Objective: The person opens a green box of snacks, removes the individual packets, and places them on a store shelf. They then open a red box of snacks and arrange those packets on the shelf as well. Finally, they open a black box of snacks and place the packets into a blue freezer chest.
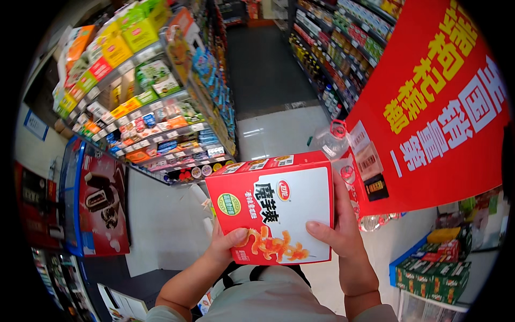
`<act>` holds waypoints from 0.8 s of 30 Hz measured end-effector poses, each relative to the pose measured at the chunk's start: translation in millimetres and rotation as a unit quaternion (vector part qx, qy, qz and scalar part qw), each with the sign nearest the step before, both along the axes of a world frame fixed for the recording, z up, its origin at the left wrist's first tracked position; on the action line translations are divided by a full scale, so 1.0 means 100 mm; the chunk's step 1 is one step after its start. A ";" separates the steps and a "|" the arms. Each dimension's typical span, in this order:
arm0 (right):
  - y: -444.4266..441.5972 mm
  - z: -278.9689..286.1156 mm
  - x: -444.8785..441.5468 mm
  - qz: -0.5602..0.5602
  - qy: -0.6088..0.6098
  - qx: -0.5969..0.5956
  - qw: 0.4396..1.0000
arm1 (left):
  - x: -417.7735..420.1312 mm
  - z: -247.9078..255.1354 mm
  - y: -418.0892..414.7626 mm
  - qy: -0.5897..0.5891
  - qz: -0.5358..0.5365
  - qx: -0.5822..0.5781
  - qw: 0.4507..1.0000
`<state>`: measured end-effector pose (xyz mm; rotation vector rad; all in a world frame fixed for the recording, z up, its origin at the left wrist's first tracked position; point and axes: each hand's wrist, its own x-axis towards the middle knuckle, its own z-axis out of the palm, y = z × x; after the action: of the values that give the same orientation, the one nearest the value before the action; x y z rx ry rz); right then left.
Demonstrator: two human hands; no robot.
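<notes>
In front of my body I hold a red and white cardboard snack box (297,201), tilted so its printed front faces up at me. A picture of orange snack strips and large printed writing cover that face. My left hand (227,241) grips the lower left corner, thumb on the front. On the other side, my right hand (342,219) clasps the right edge, its thumb pressed on the white panel. The fingers of both hands are mostly hidden behind the box.
A stocked snack shelf (141,104) stands ahead on the left, with a red-panelled freezer (102,201) beside it. A dark-floored aisle (265,68) runs ahead between shelves. At right are a large red banner (442,120), clear plastic jugs (332,141) and green cartons (432,277).
</notes>
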<state>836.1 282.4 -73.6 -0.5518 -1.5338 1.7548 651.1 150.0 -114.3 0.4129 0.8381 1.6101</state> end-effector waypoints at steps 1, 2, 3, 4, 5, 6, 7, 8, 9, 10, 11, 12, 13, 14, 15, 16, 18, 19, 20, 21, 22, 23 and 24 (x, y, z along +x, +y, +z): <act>-0.05 0.08 -0.03 0.010 -0.005 0.001 1.000 | 0.00 0.06 -0.07 0.011 0.011 0.015 1.000; -0.10 0.16 -0.05 0.019 -0.010 0.003 1.000 | 0.00 0.13 -0.15 0.027 0.024 0.026 0.999; -0.14 0.22 -0.08 0.027 -0.016 0.003 0.999 | 0.00 0.17 -0.25 0.043 0.036 0.035 0.998; -0.18 0.28 -0.13 0.037 -0.014 0.013 0.999 | -0.02 0.22 -0.33 0.059 0.047 0.044 0.996; -0.22 0.33 -0.18 0.045 -0.013 0.024 0.999 | -0.04 0.27 -0.40 0.073 0.059 0.055 0.994; -0.26 0.38 -0.23 0.052 -0.013 0.033 0.998 | -0.07 0.30 -0.48 0.085 0.069 0.065 0.992; -0.31 0.44 -0.29 0.057 -0.004 0.041 0.998 | -0.10 0.34 -0.55 0.097 0.079 0.076 0.989; -0.37 0.52 -0.36 0.061 0.006 0.049 0.997 | -0.13 0.41 -0.61 0.089 0.086 0.085 0.989; -0.43 0.56 -0.43 0.068 0.016 0.053 0.996 | -0.16 0.40 -0.68 0.082 0.093 0.096 0.988; -0.48 0.59 -0.49 0.076 0.016 0.069 0.995 | -0.20 0.35 -0.76 0.075 0.101 0.107 0.986; -0.52 0.61 -0.56 0.084 0.016 0.085 0.993 | -0.25 0.31 -0.84 0.069 0.108 0.118 0.985; -0.58 0.63 -0.63 0.092 0.014 0.100 0.991 | -0.31 0.28 -0.93 0.063 0.110 0.125 0.984; -0.65 0.66 -0.72 0.095 0.015 0.093 0.991 | -0.37 0.28 -1.02 0.062 0.118 0.128 0.983; -0.74 0.70 -0.81 0.098 0.017 0.086 0.991 | -0.43 0.28 -1.11 0.062 0.126 0.131 0.981; -0.83 0.73 -0.91 0.104 0.019 0.079 0.991 | -0.50 0.27 -1.21 0.063 0.137 0.134 0.979; -0.91 0.75 -1.02 0.116 0.027 0.078 0.990 | -0.58 0.26 -1.31 0.056 0.149 0.137 0.978; -1.06 0.79 -1.23 0.138 0.042 0.074 0.987 | -0.77 0.28 -1.53 0.063 0.151 0.139 0.977; -1.14 0.82 -1.33 0.147 0.050 0.080 0.985 | -0.87 0.29 -1.63 0.067 0.150 0.140 0.976; -1.23 0.84 -1.43 0.155 0.058 0.086 0.982 | -0.96 0.26 -1.72 0.070 0.158 0.166 0.971; -1.30 0.86 -1.53 0.163 0.066 0.094 0.980 | -1.08 0.21 -1.82 0.090 0.153 0.190 0.966; -1.38 0.87 -1.63 0.170 0.078 0.094 0.978 | -1.18 0.19 -1.90 0.115 0.171 0.199 0.958; -1.44 0.87 -1.72 0.182 0.090 0.106 0.973 | -1.28 0.19 -1.98 0.141 0.188 0.208 0.950; -1.50 0.87 -1.82 0.193 0.101 0.118 0.969 | -1.36 0.21 -2.02 0.153 0.191 0.223 0.944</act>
<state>653.6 132.5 13.3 0.0525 -1.7530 1.8056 514.8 -52.2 -93.4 0.8817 0.8132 2.1429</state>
